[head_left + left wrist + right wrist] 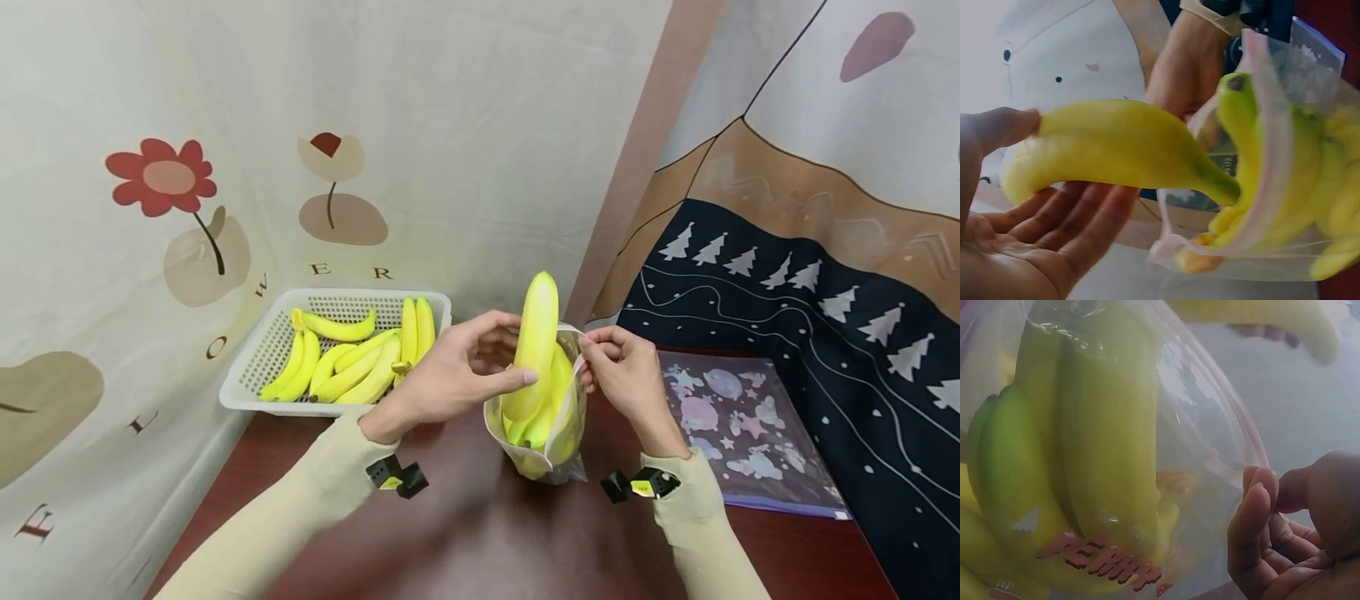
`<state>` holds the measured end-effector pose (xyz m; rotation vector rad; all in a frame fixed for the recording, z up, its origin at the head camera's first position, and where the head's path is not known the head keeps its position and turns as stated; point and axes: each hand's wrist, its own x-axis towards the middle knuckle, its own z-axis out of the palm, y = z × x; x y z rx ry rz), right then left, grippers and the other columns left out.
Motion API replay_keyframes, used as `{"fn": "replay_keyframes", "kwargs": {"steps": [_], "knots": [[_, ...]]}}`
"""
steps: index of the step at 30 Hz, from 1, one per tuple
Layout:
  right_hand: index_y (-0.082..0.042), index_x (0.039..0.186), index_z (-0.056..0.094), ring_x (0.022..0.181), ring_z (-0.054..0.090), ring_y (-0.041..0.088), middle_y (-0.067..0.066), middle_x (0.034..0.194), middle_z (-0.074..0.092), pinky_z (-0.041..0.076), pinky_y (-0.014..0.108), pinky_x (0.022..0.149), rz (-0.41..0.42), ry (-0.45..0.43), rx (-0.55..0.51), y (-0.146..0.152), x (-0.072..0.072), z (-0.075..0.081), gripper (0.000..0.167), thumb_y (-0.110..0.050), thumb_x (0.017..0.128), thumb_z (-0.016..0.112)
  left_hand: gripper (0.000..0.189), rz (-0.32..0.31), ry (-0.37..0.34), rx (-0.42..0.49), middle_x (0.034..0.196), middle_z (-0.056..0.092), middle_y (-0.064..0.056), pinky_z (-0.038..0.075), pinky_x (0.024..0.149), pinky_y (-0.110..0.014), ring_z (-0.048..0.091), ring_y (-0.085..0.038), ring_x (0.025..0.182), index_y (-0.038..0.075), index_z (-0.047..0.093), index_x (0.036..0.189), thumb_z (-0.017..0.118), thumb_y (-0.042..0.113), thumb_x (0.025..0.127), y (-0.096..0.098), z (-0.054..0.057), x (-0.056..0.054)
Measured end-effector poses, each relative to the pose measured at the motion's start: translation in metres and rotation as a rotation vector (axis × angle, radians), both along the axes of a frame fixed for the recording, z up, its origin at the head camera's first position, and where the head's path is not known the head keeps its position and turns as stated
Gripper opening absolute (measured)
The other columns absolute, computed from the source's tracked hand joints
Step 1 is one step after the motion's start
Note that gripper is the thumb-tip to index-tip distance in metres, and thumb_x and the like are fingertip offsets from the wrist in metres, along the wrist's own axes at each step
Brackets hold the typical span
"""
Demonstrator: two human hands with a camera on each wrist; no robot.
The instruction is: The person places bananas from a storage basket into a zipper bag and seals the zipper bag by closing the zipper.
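Observation:
My left hand [471, 367] holds a yellow banana [538, 333] between thumb and fingers, its green-tinged end dipping into the mouth of a clear zip bag [534, 457]. In the left wrist view the thumb lies on top of the banana [1116, 140] and the fingers are underneath. Several more bananas [1110, 425] fill the bag, which has red printed letters on its side. My right hand [624, 371] pinches the bag's pale rim, keeping the mouth spread; the right wrist view shows thumb and fingertips [1260, 494] on that edge.
A white perforated basket [243, 379] with several bananas [360, 367] stands at the back left of the dark red table [450, 533]. Flat on the right lies a transparent patterned zip bag [750, 433] with a purple edge. Printed curtains [480, 167] hang close behind and beside the table.

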<state>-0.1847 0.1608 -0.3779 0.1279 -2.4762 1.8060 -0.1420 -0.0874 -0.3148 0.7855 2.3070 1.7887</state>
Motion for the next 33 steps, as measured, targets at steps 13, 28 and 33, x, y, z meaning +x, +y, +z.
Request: {"fn": "replay_keyframes", "kwargs": {"steps": [13,28,33], "knots": [[-0.001,0.107,0.068,0.055,0.065,0.012,0.000,0.068,0.069,0.061,0.028,0.058,-0.024,-0.009,-0.035,-0.001,0.000,-0.002,0.020,-0.020,0.099,0.069,0.055,-0.029,-0.019,-0.346,0.107,0.076,-0.005,0.060,0.089,-0.028,0.074,-0.012,0.096,0.005,0.060,0.139,0.078,0.024,0.091,0.001,-0.022,-0.021],[0.004,0.111,0.065,0.054,0.063,0.008,-0.006,0.066,0.068,0.061,0.027,0.058,-0.016,-0.039,-0.100,0.001,0.000,-0.001,0.024,-0.017,0.100,0.067,0.047,0.091,0.038,-0.427,0.115,0.075,-0.012,0.060,0.092,-0.032,0.073,-0.021,0.108,0.003,0.056,0.137,0.072,0.019,0.096,0.007,-0.033,-0.027],[0.002,0.109,0.064,0.054,0.063,0.007,-0.006,0.066,0.069,0.062,0.027,0.059,-0.014,-0.066,-0.129,0.001,-0.002,-0.002,0.022,-0.018,0.100,0.067,0.051,0.129,0.122,-0.540,0.115,0.075,-0.013,0.060,0.089,-0.033,0.073,-0.022,0.107,0.004,0.052,0.142,0.069,0.011,0.095,0.008,-0.036,-0.026]]}}
